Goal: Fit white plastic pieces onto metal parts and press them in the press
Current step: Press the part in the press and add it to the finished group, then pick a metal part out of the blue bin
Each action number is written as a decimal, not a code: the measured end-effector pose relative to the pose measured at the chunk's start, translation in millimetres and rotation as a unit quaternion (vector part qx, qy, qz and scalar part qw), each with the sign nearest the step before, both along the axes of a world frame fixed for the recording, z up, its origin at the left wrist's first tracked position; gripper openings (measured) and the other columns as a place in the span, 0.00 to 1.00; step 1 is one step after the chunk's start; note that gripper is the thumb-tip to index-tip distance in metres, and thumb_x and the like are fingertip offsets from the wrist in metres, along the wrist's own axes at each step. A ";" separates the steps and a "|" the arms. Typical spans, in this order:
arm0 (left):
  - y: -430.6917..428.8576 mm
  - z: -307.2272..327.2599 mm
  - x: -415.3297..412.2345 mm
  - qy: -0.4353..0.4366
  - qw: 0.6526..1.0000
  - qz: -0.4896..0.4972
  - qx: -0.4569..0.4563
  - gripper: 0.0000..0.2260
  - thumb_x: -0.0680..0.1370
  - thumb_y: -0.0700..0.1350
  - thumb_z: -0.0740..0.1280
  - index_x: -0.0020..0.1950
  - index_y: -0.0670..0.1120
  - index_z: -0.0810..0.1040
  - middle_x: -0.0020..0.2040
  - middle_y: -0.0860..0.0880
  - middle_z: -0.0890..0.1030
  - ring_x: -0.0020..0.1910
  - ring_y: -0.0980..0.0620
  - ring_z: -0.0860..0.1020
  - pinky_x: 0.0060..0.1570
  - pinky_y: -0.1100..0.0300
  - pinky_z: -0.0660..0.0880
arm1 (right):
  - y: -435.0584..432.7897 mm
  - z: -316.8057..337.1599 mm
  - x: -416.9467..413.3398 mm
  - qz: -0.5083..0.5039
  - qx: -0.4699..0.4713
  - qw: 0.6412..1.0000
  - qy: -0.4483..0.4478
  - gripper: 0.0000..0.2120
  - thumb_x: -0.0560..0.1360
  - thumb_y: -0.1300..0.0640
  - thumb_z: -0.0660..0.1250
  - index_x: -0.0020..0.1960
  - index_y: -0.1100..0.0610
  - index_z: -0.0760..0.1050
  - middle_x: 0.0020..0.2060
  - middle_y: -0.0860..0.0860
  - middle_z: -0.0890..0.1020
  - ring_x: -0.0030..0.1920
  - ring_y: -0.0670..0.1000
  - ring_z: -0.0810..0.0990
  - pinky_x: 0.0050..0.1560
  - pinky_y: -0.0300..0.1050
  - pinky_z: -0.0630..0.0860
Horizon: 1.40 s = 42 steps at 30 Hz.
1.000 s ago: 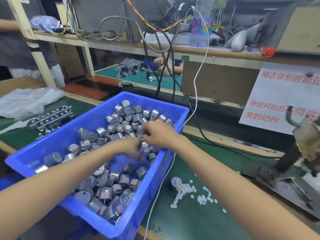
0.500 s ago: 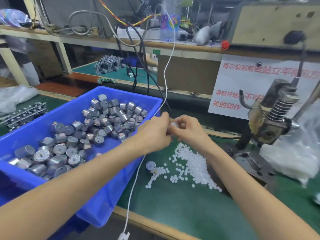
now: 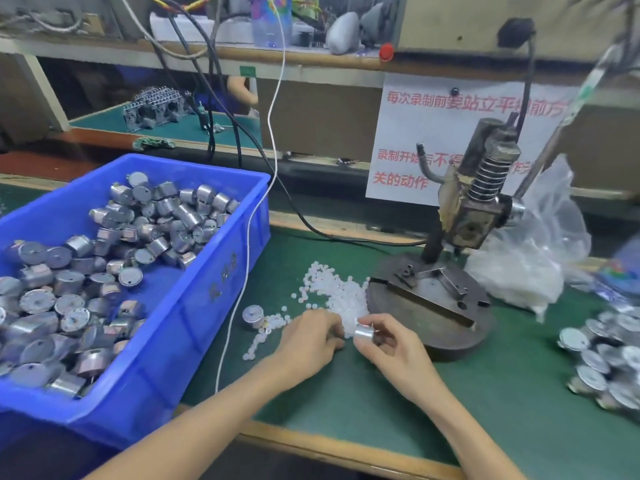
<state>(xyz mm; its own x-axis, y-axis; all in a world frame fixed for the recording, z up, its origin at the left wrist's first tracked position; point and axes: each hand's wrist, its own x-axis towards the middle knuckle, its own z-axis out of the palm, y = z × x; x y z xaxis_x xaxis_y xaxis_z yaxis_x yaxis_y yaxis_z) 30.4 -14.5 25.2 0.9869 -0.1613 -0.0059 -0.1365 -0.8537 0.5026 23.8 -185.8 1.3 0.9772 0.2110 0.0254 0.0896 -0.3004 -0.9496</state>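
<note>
Beside press base (image 3: pixel 426 317), R hand (image 3: pixel 393 353) pinches metal part (image 3: pixel 363 330).

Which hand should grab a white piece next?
Probably the left. The left hand is right at the white pieces; the right hand is busy gripping a metal part.

A paper sign (image 3: pixel 450 140) with red writing hangs behind the table (image 3: pixel 381 393). A white cable (image 3: pixel 272 133) and black cables (image 3: pixel 211 133) dangle from the shelf (image 3: pixel 104 51).

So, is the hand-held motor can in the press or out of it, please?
Out: the right hand pinches the motor can above the mat, short of the press base.
</note>
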 end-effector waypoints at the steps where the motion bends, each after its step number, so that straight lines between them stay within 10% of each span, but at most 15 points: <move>1: -0.6 -1.6 0.2 -0.016 1.000 -0.003 -0.002 0.02 0.75 0.46 0.66 0.45 0.50 0.78 0.46 0.51 0.79 0.49 0.49 0.76 0.43 0.59 0.69 | 0.2 -4.6 -3.5 0.000 0.003 1.000 -0.007 0.11 0.71 0.55 0.72 0.52 0.44 0.77 0.43 0.50 0.81 0.37 0.44 0.76 0.42 0.39 0.75; 21: 5.1 -33.3 -22.3 -0.142 0.978 0.093 -0.123 0.04 0.76 0.45 0.67 0.46 0.52 0.82 0.44 0.57 0.74 0.49 0.54 0.67 0.50 0.62 0.57 | 13.0 -14.7 -7.5 -0.027 -0.092 0.983 -0.155 0.10 0.74 0.60 0.70 0.53 0.50 0.76 0.38 0.47 0.81 0.31 0.53 0.73 0.35 0.41 0.71; 42: 8.3 -36.8 -24.4 -0.095 0.989 0.064 -0.093 0.02 0.73 0.52 0.70 0.43 0.58 0.82 0.51 0.60 0.69 0.55 0.59 0.63 0.49 0.63 0.50 | 15.9 -8.9 -9.6 0.011 -0.182 0.953 -0.244 0.09 0.74 0.64 0.68 0.54 0.63 0.77 0.44 0.44 0.76 0.41 0.33 0.71 0.42 0.24 0.65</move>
<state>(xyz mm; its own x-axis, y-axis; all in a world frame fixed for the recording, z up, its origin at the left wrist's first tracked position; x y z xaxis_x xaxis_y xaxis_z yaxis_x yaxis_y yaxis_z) 6.0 -6.2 -11.6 0.9796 -0.0148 0.2003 -0.1400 -0.7655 0.6281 14.2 -169.8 -7.5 0.8632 0.3134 0.3959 0.5034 -0.5946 -0.6270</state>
